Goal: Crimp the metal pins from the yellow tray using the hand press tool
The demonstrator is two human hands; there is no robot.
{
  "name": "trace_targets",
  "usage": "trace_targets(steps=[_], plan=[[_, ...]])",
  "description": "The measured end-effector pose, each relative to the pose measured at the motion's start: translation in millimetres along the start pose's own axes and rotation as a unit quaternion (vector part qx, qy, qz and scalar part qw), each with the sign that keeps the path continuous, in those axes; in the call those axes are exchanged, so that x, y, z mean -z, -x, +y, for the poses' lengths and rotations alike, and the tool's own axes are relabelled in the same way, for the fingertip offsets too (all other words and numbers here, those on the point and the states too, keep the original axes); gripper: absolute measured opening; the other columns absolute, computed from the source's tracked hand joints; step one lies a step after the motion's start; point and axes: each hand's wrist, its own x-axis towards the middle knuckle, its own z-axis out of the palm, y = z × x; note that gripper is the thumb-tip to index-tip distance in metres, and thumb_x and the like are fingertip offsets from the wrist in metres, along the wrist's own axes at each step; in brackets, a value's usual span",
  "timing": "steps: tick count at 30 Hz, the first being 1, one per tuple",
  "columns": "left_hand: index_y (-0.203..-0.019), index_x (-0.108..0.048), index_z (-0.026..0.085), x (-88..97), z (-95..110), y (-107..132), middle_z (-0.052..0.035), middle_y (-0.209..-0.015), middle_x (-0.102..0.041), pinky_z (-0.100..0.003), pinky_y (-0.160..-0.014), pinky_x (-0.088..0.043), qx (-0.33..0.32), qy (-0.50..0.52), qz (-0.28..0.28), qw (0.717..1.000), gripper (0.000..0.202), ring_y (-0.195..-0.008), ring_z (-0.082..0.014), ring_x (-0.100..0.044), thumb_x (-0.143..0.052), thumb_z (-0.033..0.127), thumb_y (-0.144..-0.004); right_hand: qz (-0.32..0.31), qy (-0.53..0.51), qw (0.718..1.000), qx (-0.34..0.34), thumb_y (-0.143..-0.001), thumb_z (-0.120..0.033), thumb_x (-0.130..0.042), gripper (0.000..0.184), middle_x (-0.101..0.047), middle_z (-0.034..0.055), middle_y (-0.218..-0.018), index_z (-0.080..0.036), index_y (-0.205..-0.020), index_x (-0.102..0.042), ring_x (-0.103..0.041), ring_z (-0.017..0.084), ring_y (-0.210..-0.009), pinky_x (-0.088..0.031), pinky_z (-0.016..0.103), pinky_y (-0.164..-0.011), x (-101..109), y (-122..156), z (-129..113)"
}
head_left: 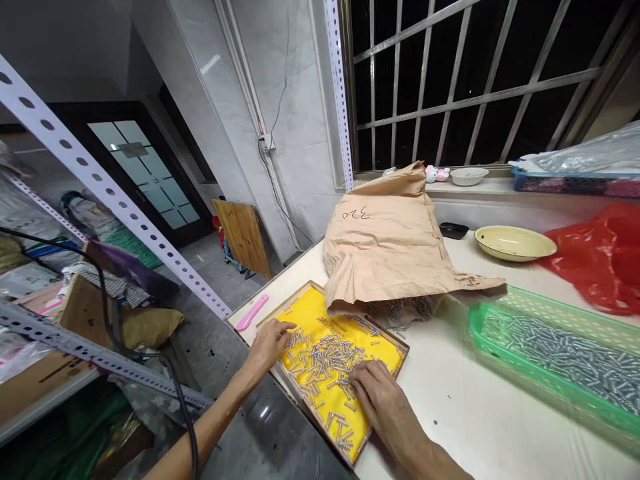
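Small silvery, ridged metal pieces (327, 357) lie heaped and scattered on the yellow lining of a shallow tray (320, 408) at the table's edge. My left hand (270, 343) is over the tray's left rim, its thumb and index finger apart and stretched toward the pieces, holding nothing visible. On the right side of the tray, my right hand (383, 393) has its fingers bent and close together at the pieces; its fingertips are partly hidden. A brown paper bag (385, 240) lies at the tray's far end, its mouth toward the tray, with more metal pieces showing inside.
A green plastic basket (550, 383) full of similar pieces stands at right. Behind it are a yellow dish (515, 243), a black dish (454, 231) and a red plastic bag (600, 257). A pink handled tool (253, 312) lies left of the tray. A perforated metal post (125, 200) slants at left.
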Motion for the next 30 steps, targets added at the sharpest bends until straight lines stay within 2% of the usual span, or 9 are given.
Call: trace_targets(steps=[4, 8, 10, 13, 16, 19, 22, 25, 30], plan=[[-0.095, -0.069, 0.024, -5.4, 11.3, 3.1, -0.0064, -0.089, -0.059, -0.031, -0.077, -0.041, -0.087, -0.071, -0.032, 0.993, 0.023, -0.089, -0.0203, -0.051, -0.049, 0.023, -0.083, 0.003, -0.004, 1.0, -0.005, -0.092, -0.011, -0.037, 0.019, -0.058, 0.0042, -0.09, -0.021, -0.094, -0.053, -0.057, 0.018, -0.086, -0.045, 0.044, -0.091, -0.2, 0.3, -1.0], [-0.082, -0.067, 0.021, -4.4, 17.2, 3.5, -0.0057, -0.087, -0.059, -0.029, -0.077, -0.041, -0.091, -0.07, -0.042, 0.993, 0.019, -0.089, -0.0194, -0.052, -0.048, 0.024, -0.085, -0.006, -0.022, 1.0, -0.019, -0.091, -0.013, -0.038, 0.019, -0.058, 0.0047, -0.092, -0.022, -0.094, -0.055, -0.056, 0.019, -0.089, -0.044, 0.043, -0.09, 2.9, -0.4, -1.5], [-0.077, -0.064, 0.019, -4.1, 21.0, 6.7, -0.0051, -0.084, -0.061, -0.029, -0.076, -0.042, -0.074, -0.031, -0.021, 0.997, 0.014, -0.085, -0.0192, -0.054, -0.051, 0.024, -0.082, -0.008, -0.05, 0.998, -0.035, -0.092, -0.014, -0.039, 0.02, -0.058, 0.0052, -0.092, -0.022, -0.093, -0.057, -0.056, 0.019, -0.089, -0.046, 0.04, -0.086, 5.1, -3.6, -3.3], [-0.076, -0.064, 0.018, -7.7, 38.2, 20.2, -0.0035, -0.076, -0.064, -0.028, -0.069, -0.044, 0.005, 0.073, -0.009, 0.997, 0.011, -0.073, -0.0177, -0.058, -0.055, 0.026, -0.077, 0.005, -0.119, 0.988, -0.096, -0.091, -0.02, -0.043, 0.016, -0.059, 0.0051, -0.09, -0.021, -0.092, -0.059, -0.056, 0.018, -0.085, -0.047, 0.033, -0.078, 6.1, -14.0, -11.0], [-0.078, -0.065, 0.018, -14.1, 66.5, 38.7, -0.0027, -0.075, -0.068, -0.027, -0.066, -0.046, 0.063, 0.177, -0.019, 0.982, 0.016, -0.069, -0.0175, -0.061, -0.058, 0.032, -0.075, 0.016, -0.211, 0.958, -0.192, -0.087, -0.027, -0.052, 0.012, -0.061, 0.0031, -0.082, -0.019, -0.091, -0.059, -0.057, 0.016, -0.074, -0.047, 0.028, -0.068, 3.2, -28.4, -22.8], [-0.075, -0.066, 0.019, -17.3, 89.2, 50.2, -0.0026, -0.078, -0.069, -0.027, -0.068, -0.047, 0.065, 0.23, -0.019, 0.971, 0.021, -0.073, -0.0184, -0.062, -0.059, 0.039, -0.073, 0.023, -0.284, 0.925, -0.25, -0.084, -0.032, -0.055, 0.015, -0.062, 0.0007, -0.074, -0.018, -0.084, -0.059, -0.056, 0.014, -0.066, -0.045, 0.025, -0.061, 0.1, -41.0, -31.4], [-0.073, -0.066, 0.018, -17.9, 98.5, 52.6, -0.0024, -0.073, -0.069, -0.025, -0.059, -0.046, 0.079, 0.259, -0.036, 0.962, 0.026, -0.066, -0.0173, -0.06, -0.059, 0.044, -0.071, 0.032, -0.293, 0.916, -0.272, -0.081, -0.035, -0.057, 0.018, -0.062, 0.0004, -0.071, -0.017, -0.077, -0.059, -0.055, 0.013, -0.065, -0.044, 0.024, -0.06, 0.9, -47.4, -32.8], [-0.068, -0.064, 0.017, -21.3, 99.0, 53.2, -0.0014, -0.064, -0.064, -0.023, -0.05, -0.043, 0.097, 0.283, -0.067, 0.952, 0.031, -0.056, -0.0146, -0.056, -0.06, 0.048, -0.068, 0.02, -0.291, 0.914, -0.281, -0.079, -0.032, -0.059, 0.017, -0.062, -0.0004, -0.068, -0.016, -0.074, -0.06, -0.055, 0.013, -0.062, -0.043, 0.023, -0.057, 3.7, -47.6, -30.5], [-0.074, -0.063, 0.016, -26.8, 88.8, 51.5, 0.0004, -0.059, -0.058, -0.024, -0.047, -0.042, 0.146, 0.363, -0.175, 0.904, 0.045, -0.049, -0.0124, -0.05, -0.063, 0.059, -0.061, 0.004, -0.246, 0.943, -0.226, -0.087, -0.024, -0.051, 0.017, -0.064, -0.0003, -0.072, -0.018, -0.08, -0.065, -0.057, 0.013, -0.067, -0.044, 0.023, -0.063, 7.6, -42.2, -28.9]])
